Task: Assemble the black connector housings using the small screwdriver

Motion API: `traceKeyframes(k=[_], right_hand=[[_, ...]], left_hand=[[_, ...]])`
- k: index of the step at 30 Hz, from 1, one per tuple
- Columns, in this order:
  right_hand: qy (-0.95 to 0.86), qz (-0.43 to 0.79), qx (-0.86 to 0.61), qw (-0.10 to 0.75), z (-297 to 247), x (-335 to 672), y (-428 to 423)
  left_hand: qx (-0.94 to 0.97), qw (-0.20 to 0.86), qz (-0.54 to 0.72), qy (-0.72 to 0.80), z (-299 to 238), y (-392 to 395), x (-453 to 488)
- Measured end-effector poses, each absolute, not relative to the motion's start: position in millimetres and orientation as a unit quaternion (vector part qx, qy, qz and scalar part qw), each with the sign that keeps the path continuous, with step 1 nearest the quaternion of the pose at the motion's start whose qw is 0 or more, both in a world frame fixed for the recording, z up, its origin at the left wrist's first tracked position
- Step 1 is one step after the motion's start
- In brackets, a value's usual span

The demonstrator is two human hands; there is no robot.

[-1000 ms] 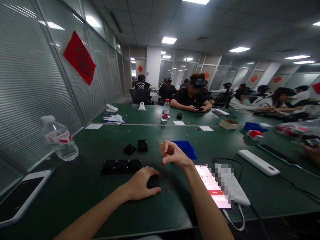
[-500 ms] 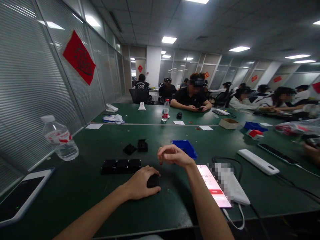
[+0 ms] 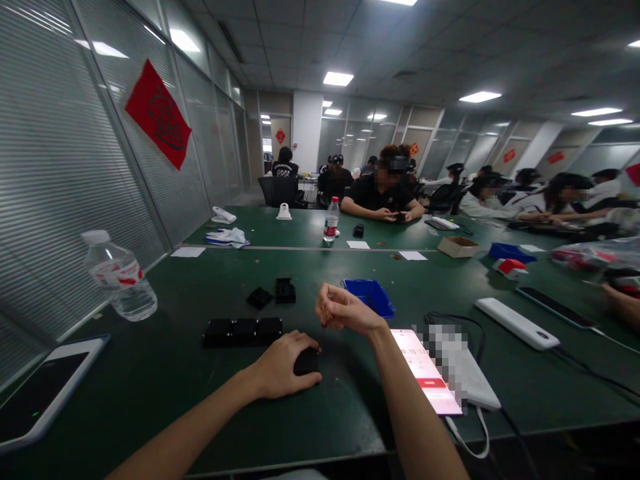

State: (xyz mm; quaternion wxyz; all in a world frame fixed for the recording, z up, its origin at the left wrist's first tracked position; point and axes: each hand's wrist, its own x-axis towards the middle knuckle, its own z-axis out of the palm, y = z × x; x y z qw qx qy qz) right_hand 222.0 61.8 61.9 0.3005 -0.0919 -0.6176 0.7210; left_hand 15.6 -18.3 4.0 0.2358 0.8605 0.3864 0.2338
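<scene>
My left hand [image 3: 285, 363] rests on the table with its fingers and thumb wrapped round a small black block [image 3: 307, 362]. Raised above the table to the right is my right hand [image 3: 347, 310], fingers curled together; anything inside them is hidden or too small to name. A row of joined black square cases [image 3: 243, 331] lies left of my left hand. Behind that row are a flat black piece [image 3: 259, 298] and an opened black case [image 3: 285, 291]. Just beyond my right hand stands a blue tray [image 3: 383, 303] with dark contents I cannot make out.
A lit phone [image 3: 425, 373] and a white power bank [image 3: 480, 380] with cables lie by my right forearm. A water bottle [image 3: 120, 280] and another phone [image 3: 47, 387] are at left. Across the green table [image 3: 225, 420] sits a person [image 3: 383, 190] near a second bottle [image 3: 331, 220].
My right hand's fingers have curled further inward, and the small item seen at the fingertips no longer shows clearly. My left hand stays on the black block.
</scene>
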Motion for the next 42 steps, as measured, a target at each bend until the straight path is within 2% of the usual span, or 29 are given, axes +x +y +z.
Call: traceKeyframes(k=[6, 13, 19, 33, 42], right_hand=[[-0.618, 0.698, -0.086, 0.350, 63.4, 227.1, 64.4], [-0.648, 0.687, -0.110, 0.311, 61.3, 230.8, 67.2], [-0.612, 0.732, -0.104, 0.281, 65.6, 228.3, 62.5], [-0.618, 0.701, -0.118, 0.336, 56.9, 224.5, 66.7], [-0.614, 0.722, -0.115, 0.298, 61.2, 225.6, 64.1]], left_hand=[[0.857, 0.238, 0.239, 0.390, 4.8, -18.9, 15.8], [0.855, 0.248, 0.237, 0.390, 4.6, -18.6, 15.4], [0.859, 0.245, 0.232, 0.386, 5.3, -19.0, 15.1], [0.856, 0.244, 0.237, 0.388, 5.6, -19.0, 16.9], [0.856, 0.251, 0.242, 0.382, 8.1, -19.2, 16.9]])
